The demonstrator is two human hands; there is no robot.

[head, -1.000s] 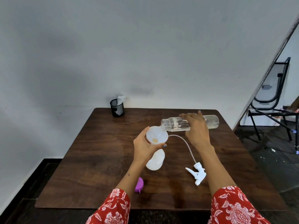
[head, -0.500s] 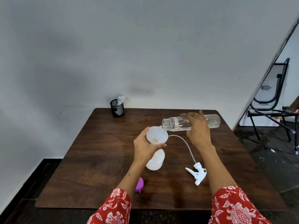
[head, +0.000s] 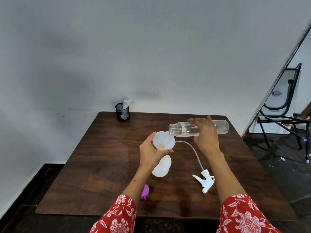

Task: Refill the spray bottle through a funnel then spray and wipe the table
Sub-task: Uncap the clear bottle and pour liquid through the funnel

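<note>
A white spray bottle [head: 161, 167] stands on the dark wooden table [head: 101, 165] with a white funnel [head: 163, 142] in its neck. My left hand [head: 150, 153] grips the funnel and the bottle's neck. My right hand [head: 204, 134] holds a clear water bottle [head: 183, 130] almost level, its open mouth over the funnel's rim, and a thin stream runs into the funnel. The white spray trigger head [head: 204, 180] lies on the table to the right, its long tube curving back toward the funnel.
A purple cap [head: 145, 191] lies near the table's front edge by my left forearm. A black mesh cup [head: 122, 112] holding a white cloth stands at the far left corner. A black chair [head: 282, 105] stands off to the right of the table.
The water bottle's mouth has dipped slightly toward the funnel, and water now runs into it. My left hand has stayed on the funnel.
</note>
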